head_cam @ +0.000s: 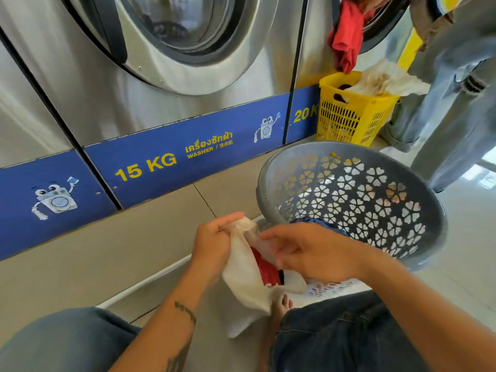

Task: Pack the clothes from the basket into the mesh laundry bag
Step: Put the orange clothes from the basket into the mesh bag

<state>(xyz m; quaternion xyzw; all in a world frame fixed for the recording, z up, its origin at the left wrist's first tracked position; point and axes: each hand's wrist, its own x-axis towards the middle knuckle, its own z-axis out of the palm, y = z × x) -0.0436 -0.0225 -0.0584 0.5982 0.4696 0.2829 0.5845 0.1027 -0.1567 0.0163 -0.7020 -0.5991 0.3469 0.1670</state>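
A white mesh laundry bag [243,275] hangs between my knees, its mouth held apart. My left hand [214,242] grips the bag's left rim. My right hand [308,253] is at the right side of the mouth, fingers on the rim; it is blurred. A red garment [267,271] shows inside the bag. The grey basket [418,194] with flower-shaped holes is tipped toward me just right of the bag. A blue garment [326,224] lies in its lower part, partly hidden by my right hand.
Steel washers [150,84] with blue 15 KG and 20 KG panels stand ahead on a tiled step. A yellow basket [354,116] holding pale cloth stands at the back right, below a red garment [346,38] hanging from an open washer. A person in jeans [456,108] stands at the right.
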